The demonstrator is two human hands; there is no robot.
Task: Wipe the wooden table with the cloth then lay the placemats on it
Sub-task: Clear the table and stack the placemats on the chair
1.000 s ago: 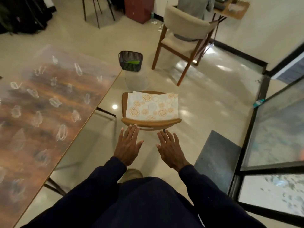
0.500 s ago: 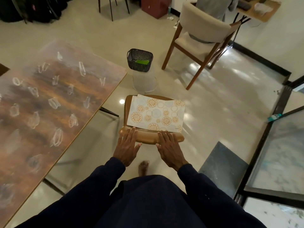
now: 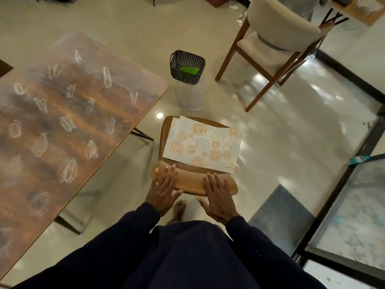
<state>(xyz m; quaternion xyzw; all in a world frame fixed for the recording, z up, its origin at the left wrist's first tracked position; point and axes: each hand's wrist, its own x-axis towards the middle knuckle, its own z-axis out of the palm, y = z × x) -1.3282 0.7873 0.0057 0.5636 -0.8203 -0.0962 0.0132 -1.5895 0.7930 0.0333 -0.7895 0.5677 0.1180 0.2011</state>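
Hands flat on chair [image 3: 191, 182] back.
Left hand [image 3: 164, 189] and right hand [image 3: 218, 196] rested there, fingers straight, slightly spread; placemats [image 3: 202, 144] lay on its seat.

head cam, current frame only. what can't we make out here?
- Placemats: head view, count unknown; the top one covers any beneath.
- Green item in the black basket: head view, too small and half behind the wall to call it the cloth.
- Wooden table: head view, left and near ends cut off by the frame edge; glare washes its surface.
- Chair legs: head view, hidden under the seat.
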